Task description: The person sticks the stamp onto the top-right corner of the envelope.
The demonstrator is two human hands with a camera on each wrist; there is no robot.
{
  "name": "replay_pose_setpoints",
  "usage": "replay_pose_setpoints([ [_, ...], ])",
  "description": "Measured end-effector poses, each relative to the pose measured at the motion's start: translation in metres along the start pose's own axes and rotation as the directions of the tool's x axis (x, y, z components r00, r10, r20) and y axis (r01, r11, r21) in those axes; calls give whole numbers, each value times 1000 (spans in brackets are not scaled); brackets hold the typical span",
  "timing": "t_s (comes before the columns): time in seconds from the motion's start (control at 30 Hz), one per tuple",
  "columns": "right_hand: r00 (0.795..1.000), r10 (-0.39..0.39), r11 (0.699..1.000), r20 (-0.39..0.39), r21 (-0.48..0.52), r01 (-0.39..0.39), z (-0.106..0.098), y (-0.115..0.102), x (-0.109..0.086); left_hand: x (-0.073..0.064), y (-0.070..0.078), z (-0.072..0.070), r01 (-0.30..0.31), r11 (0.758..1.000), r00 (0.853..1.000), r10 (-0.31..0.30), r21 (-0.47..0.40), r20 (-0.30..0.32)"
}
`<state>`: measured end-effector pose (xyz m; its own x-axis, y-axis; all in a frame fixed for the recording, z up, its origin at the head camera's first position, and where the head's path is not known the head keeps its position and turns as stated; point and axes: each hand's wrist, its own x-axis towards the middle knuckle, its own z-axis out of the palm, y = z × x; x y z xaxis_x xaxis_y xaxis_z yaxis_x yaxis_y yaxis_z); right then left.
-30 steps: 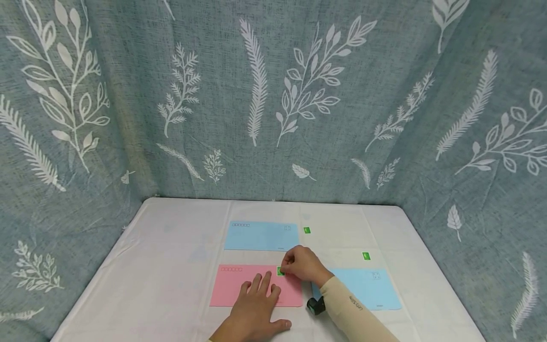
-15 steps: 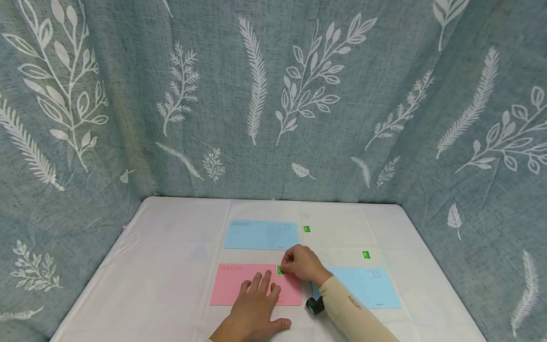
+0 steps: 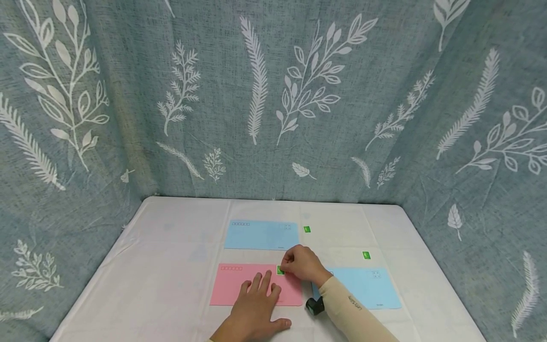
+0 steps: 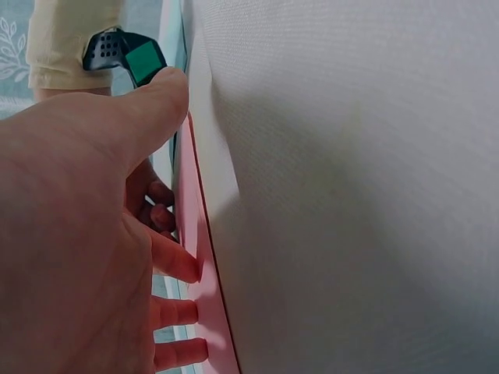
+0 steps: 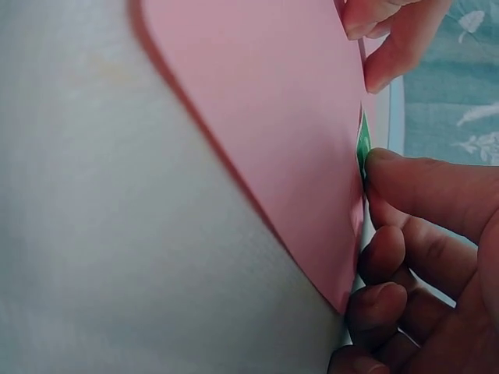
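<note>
My right hand (image 3: 304, 264) pinches a green stamp (image 3: 279, 270) between thumb and finger, at the upper right corner of the pink envelope (image 3: 226, 289); my left hand (image 3: 256, 306) rests on that envelope with its fingers spread and fairly straight, its thumb reaching out over the white worktop (image 3: 141, 280) past the near edge; beyond the pink envelope lies the far blue envelope (image 3: 256, 237), with a second stamp (image 3: 307, 229) just off its right end; the right-hand blue envelope (image 3: 367, 287) lies partly under my beige sleeve (image 3: 356, 311), and a third stamp (image 3: 366, 255) sits just beyond its far edge; a patterned curtain (image 3: 226, 95) hangs behind.
</note>
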<state>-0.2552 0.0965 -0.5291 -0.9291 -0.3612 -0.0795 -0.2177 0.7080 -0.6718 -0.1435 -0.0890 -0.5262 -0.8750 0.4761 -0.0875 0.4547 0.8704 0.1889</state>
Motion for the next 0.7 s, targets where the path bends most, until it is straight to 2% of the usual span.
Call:
replay_pose_setpoints([
  [0.2,1000,-12,1000,1,12,12,1,2,1,-1,-2,3,-6,1000,1000,6,2,-10],
  [0.7,999,-41,999,21,33,40,0,3,0,-3,-3,-3,-10,999,1000,10,33,-1],
])
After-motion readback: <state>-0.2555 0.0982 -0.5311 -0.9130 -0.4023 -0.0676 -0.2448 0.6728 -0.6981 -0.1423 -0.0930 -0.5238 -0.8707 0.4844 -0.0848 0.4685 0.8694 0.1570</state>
